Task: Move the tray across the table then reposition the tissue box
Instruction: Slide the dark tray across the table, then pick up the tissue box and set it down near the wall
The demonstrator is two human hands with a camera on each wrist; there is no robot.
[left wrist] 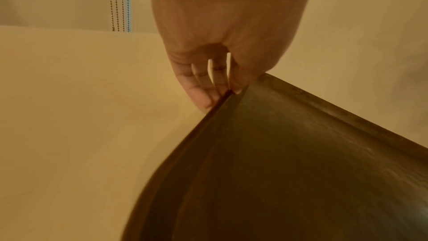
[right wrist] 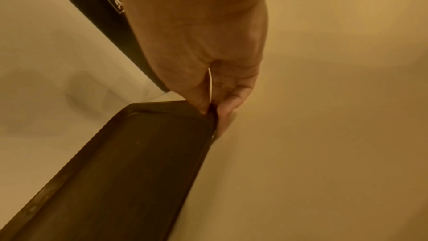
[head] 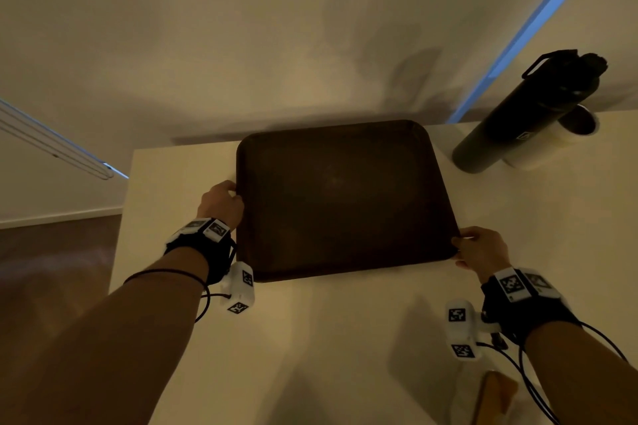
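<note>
A dark brown rectangular tray [head: 341,197] lies in the middle of the pale table [head: 345,321], its far edge near the wall. My left hand [head: 224,202] pinches the tray's left rim [left wrist: 222,102], thumb on top and fingers under it. My right hand [head: 478,247] pinches the near right corner [right wrist: 208,111] the same way. The tray holds nothing. A tan box-like thing [head: 493,397], perhaps the tissue box, shows at the bottom edge under my right forearm, mostly cut off.
A tall black bottle [head: 524,114] with a loop lid stands at the back right of the table, a white cup [head: 552,141] right behind it. The table's left edge [head: 121,235] drops to a brown floor. A bead cord [left wrist: 118,1] hangs by the wall.
</note>
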